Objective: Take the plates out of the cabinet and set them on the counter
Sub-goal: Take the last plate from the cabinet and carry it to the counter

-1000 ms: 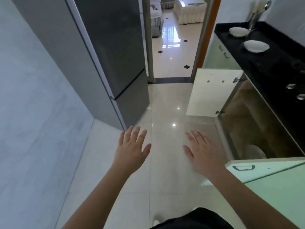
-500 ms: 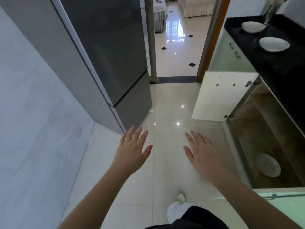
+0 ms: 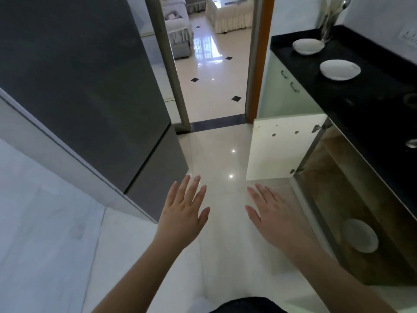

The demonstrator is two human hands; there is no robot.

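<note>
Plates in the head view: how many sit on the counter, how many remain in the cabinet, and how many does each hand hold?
On the counter: 2, the far plate and the near plate
In the cabinet: 1, the cabinet plate
In the left hand: 0
In the right hand: 0
Total: 3

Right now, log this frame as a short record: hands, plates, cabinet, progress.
left hand: open, holding nothing, over the floor
right hand: open, holding nothing, beside the cabinet opening
plates on counter: far plate, near plate
plate in cabinet: one visible, lying on the cabinet floor
cabinet door: swung open
progress: one plate not yet taken out
</note>
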